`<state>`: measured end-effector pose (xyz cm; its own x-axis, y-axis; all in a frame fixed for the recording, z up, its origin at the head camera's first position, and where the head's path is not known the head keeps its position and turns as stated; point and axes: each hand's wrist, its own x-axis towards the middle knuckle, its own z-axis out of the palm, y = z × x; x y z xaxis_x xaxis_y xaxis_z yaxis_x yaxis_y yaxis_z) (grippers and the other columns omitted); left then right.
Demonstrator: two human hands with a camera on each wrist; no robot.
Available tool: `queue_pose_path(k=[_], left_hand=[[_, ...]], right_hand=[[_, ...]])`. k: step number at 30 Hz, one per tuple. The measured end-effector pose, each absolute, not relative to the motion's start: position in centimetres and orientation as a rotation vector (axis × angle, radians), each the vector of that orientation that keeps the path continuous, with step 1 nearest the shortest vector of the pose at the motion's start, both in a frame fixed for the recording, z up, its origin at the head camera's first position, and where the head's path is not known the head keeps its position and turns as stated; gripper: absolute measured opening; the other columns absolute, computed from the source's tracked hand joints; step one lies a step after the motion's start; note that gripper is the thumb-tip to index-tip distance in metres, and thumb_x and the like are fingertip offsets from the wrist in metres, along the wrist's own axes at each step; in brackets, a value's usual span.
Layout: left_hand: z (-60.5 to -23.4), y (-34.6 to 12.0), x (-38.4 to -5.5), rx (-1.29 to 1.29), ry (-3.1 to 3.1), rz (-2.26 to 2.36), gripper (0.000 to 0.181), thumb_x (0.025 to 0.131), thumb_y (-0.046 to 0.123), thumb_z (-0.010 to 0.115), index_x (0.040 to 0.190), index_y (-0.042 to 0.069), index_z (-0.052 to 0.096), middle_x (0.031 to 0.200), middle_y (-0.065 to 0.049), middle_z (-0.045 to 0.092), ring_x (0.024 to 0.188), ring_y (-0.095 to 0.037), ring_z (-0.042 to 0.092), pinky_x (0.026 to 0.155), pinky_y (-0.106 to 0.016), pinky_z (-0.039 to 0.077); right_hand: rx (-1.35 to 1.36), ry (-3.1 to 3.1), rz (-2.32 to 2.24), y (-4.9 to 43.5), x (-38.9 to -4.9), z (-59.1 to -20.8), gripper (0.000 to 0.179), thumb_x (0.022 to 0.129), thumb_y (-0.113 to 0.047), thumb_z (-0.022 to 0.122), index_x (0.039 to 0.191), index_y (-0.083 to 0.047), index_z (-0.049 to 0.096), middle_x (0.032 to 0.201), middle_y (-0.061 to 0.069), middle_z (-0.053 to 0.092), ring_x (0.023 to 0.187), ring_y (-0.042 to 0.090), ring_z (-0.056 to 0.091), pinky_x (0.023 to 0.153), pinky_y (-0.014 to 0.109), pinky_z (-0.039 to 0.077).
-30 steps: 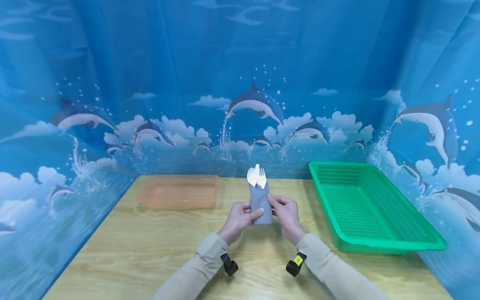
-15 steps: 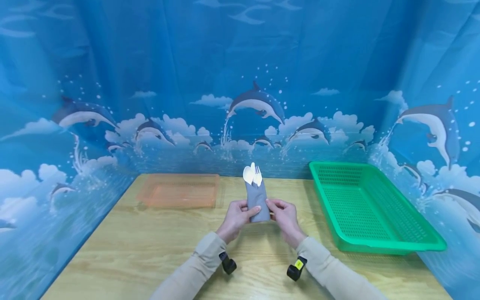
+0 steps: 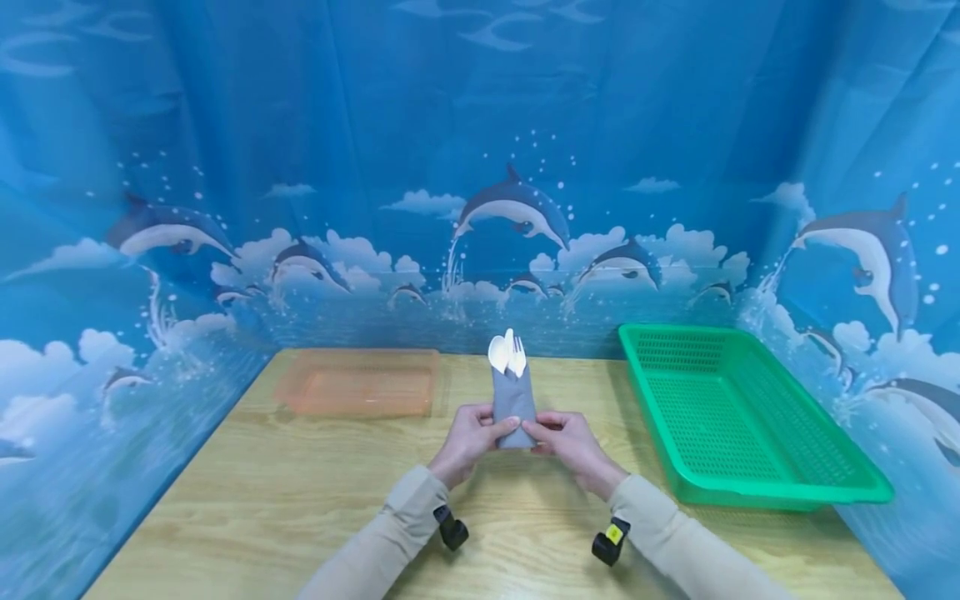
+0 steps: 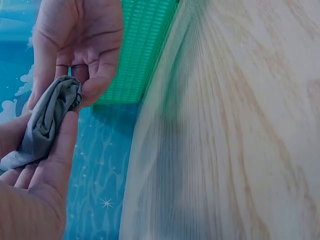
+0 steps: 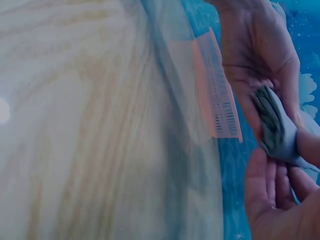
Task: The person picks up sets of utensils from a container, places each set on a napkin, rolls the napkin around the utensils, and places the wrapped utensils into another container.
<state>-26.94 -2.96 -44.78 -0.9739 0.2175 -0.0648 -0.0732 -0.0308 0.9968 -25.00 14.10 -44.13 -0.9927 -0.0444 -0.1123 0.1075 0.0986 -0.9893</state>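
A folded grey cloth napkin (image 3: pixel 513 400) stands raised over the table, with a white spoon (image 3: pixel 498 354), a white knife (image 3: pixel 509 340) and a white fork (image 3: pixel 518 358) sticking out of its top. My left hand (image 3: pixel 471 437) grips the napkin's lower left side, thumb across its front. On the other side my right hand (image 3: pixel 573 446) pinches the lower right edge, its thumb also on the front. Both wrist views show the layered bottom end of the napkin (image 4: pixel 45 120) between the two hands; the cutlery handles are hidden inside the cloth.
A green perforated plastic basket (image 3: pixel 671 467) stands on the right of the wooden table (image 3: pixel 300 500). At the back left is a shallow translucent orange tray (image 3: pixel 360 404). Blue dolphin-print curtains (image 3: pixel 390 150) enclose the table's back and sides.
The wrapped cutlery shifted slightly left, then tilted back nearly upright. My right hand slid down along the napkin's edge, and its thumb moved onto the front near the left thumb.
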Motion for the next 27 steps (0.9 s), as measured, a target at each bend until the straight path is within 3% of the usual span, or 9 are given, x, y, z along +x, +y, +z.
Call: queue_pose_path(k=[14,27], left_hand=[[-44.3,-2.7,-26.7,0.152,2.015,2.1,0.033,0.086,0.016,0.076,0.113,-0.002,0.07,0.1,-0.018,0.074,0.085,-0.021,0.074,0.074,-0.033,0.06],[-43.6,-2.6,-26.5,0.309,1.935,2.056,0.037,0.088,0.026,0.074,0.113,-0.001,0.07,0.101,-0.015,0.074,0.085,-0.019,0.073,0.084,-0.041,0.058]], right_hand=[[0.028,2.309,-1.831,14.8,-24.4,-41.7,0.031,0.09,-0.018,0.072,0.112,0.004,0.068,0.101,0.011,0.072,0.084,0.017,0.07,0.084,0.042,0.058],[0.009,2.261,-1.81,16.8,-24.2,-39.9,0.034,0.094,-0.011,0.065,0.12,0.01,0.061,0.106,0.013,0.071,0.089,0.015,0.069,0.085,0.035,0.057]])
